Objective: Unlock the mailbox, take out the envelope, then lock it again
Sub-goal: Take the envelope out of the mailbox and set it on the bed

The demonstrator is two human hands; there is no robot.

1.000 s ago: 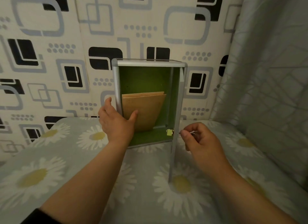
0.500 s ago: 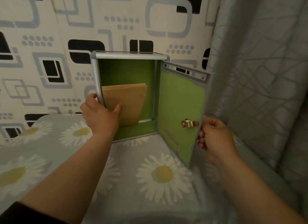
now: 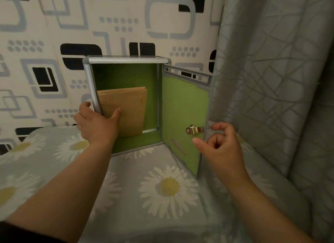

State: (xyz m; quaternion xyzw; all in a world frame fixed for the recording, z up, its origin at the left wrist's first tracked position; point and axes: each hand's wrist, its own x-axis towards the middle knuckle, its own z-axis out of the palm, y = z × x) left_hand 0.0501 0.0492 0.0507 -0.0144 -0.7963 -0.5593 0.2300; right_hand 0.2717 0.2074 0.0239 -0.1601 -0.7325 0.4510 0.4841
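Observation:
A green mailbox (image 3: 124, 60) with a grey metal frame stands open on the daisy-print cloth. Its door (image 3: 184, 116) is swung out to the right and shows a brass lock latch (image 3: 194, 130) on its inner side. A brown envelope (image 3: 130, 109) leans upright inside against the left wall. My left hand (image 3: 95, 123) grips the mailbox's left frame edge, fingers outside and thumb lying on the envelope. My right hand (image 3: 220, 145) hovers just off the door's free edge, fingers loosely curled and holding nothing.
A grey patterned curtain (image 3: 271, 80) hangs close behind the open door on the right. Wallpaper with black and grey squares (image 3: 45, 43) backs the mailbox. The daisy cloth (image 3: 162, 188) spreads out in front.
The door has swung wider to the right. My right hand has let go of the door's edge and now floats beside it. My left hand has stayed on the frame.

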